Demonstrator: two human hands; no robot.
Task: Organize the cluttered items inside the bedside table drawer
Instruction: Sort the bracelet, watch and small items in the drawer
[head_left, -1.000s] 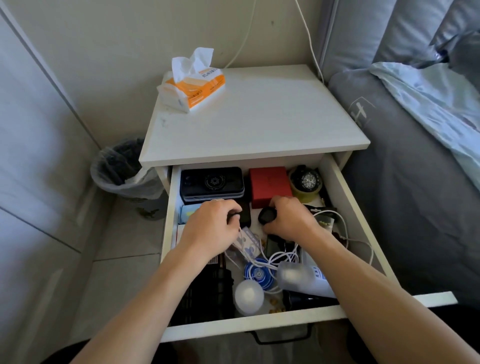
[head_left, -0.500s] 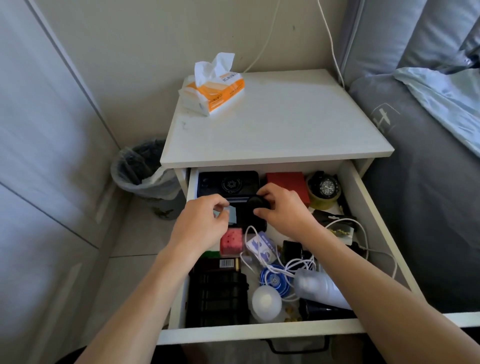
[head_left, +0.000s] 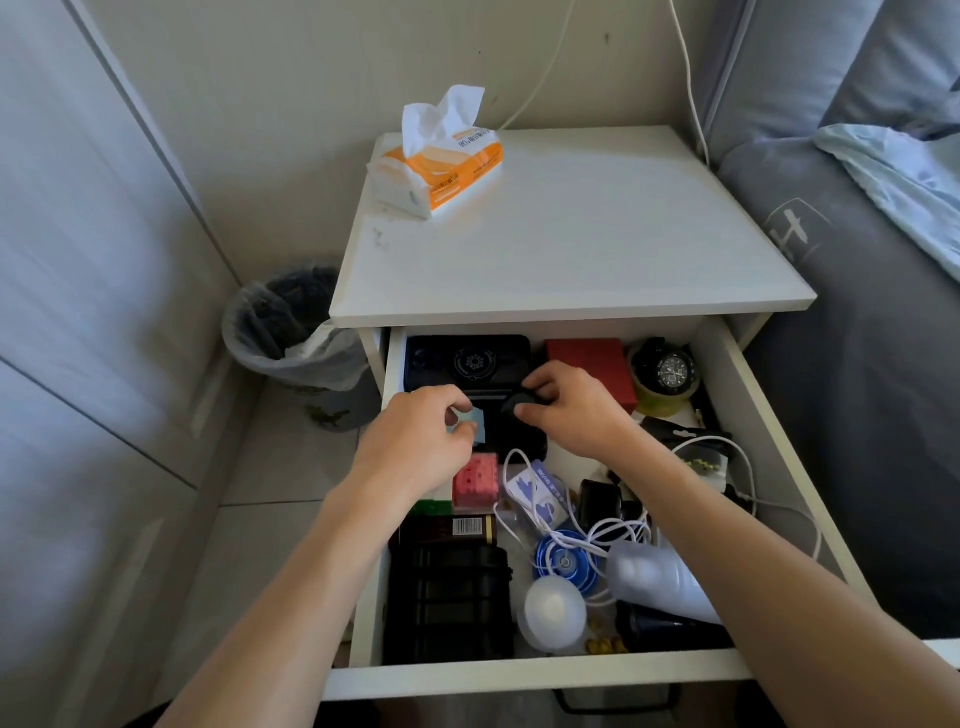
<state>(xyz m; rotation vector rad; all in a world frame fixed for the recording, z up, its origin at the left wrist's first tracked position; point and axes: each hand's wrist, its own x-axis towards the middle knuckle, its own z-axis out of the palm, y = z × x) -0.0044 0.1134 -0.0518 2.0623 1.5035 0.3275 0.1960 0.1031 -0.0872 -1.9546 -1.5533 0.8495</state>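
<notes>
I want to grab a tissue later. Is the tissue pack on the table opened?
Opened: a white tissue sticks up out of the top of the tissue pack, which lies on the bedside table.

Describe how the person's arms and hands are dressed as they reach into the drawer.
Both forearms are bare right up to the bottom edge of the picture; no sleeve or cuff shows. The left hand and the right hand wear no gloves. No watch, bracelet or band shows on either wrist, and no ring is visible on the fingers that show. No markings can be made out on them.

2 hands (head_left: 415, 441) (head_left: 571, 410), 1 watch (head_left: 670, 371), 1 red box (head_left: 592, 364), 1 tissue pk (head_left: 441, 166).
</notes>
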